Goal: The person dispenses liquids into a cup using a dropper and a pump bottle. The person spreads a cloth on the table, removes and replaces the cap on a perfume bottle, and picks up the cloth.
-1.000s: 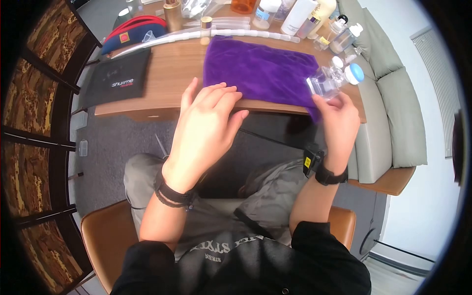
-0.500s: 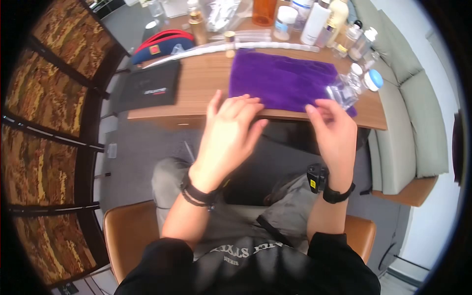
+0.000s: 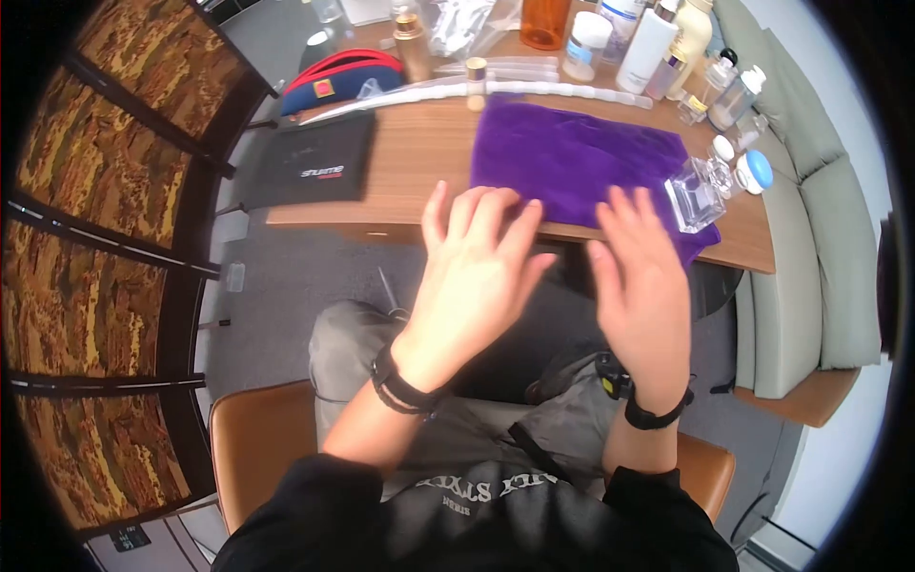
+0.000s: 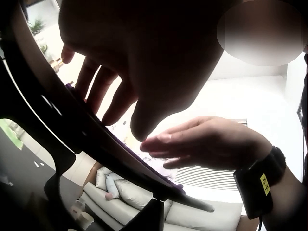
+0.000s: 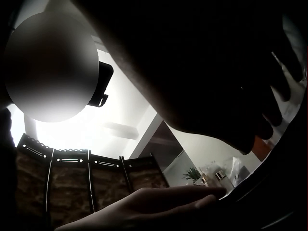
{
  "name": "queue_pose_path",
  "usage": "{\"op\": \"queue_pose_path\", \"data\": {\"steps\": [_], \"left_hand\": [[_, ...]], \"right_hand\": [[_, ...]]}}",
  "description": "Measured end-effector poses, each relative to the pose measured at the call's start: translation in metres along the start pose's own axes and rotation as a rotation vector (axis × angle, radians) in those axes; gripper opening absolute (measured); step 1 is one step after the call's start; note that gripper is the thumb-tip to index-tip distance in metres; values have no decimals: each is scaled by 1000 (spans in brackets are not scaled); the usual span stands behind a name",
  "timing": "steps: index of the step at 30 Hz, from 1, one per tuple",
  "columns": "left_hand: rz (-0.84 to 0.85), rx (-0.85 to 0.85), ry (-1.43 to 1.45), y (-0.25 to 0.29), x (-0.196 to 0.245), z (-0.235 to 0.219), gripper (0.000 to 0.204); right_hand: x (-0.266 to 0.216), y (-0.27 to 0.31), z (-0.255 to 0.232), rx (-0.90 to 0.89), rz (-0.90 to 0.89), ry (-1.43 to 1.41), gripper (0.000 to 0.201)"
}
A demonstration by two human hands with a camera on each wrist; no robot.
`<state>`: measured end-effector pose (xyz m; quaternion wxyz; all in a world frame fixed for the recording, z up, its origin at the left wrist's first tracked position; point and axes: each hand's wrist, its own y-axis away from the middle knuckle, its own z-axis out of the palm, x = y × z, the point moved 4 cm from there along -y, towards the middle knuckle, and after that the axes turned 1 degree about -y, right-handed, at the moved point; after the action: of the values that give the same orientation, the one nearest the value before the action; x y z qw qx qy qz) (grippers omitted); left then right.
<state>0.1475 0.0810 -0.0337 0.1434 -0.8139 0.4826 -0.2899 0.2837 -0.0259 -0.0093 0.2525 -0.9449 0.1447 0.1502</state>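
Observation:
A purple cloth lies on the wooden table, its right corner hanging over the front edge. My left hand is at the table's front edge by the cloth's left corner, fingers spread and slightly bent, holding nothing. My right hand is at the cloth's front edge with loose, nearly straight fingers and nothing in them; whether it touches the cloth, I cannot tell. A clear glass bottle rests on the cloth's right end. In the left wrist view the right hand appears beyond the left hand.
Several bottles and jars, among them a white bottle and a blue-capped one, line the table's back and right. A long white strip, a small gold-capped bottle, a blue-red pouch and a black pouch are farther left.
My right hand has let go of the clear bottle, which now stays on the cloth's right end, and has moved left toward my left hand. The head view has shifted.

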Motion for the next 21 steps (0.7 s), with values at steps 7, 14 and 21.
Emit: {"op": "queue_pose_path", "data": {"steps": [7,14,21], "left_hand": [[-31,-59,-115,-1,-1,3,44],[-81,-104,-142,-5,1,-1,38],[-133,-125,-155,-7,0,-4,34]], "right_hand": [[-11,-2,34,-115,-103,-49,52],[-5,-4,31,-165,-82,29,57],[7,-6,22,-175,23,34,54]]}}
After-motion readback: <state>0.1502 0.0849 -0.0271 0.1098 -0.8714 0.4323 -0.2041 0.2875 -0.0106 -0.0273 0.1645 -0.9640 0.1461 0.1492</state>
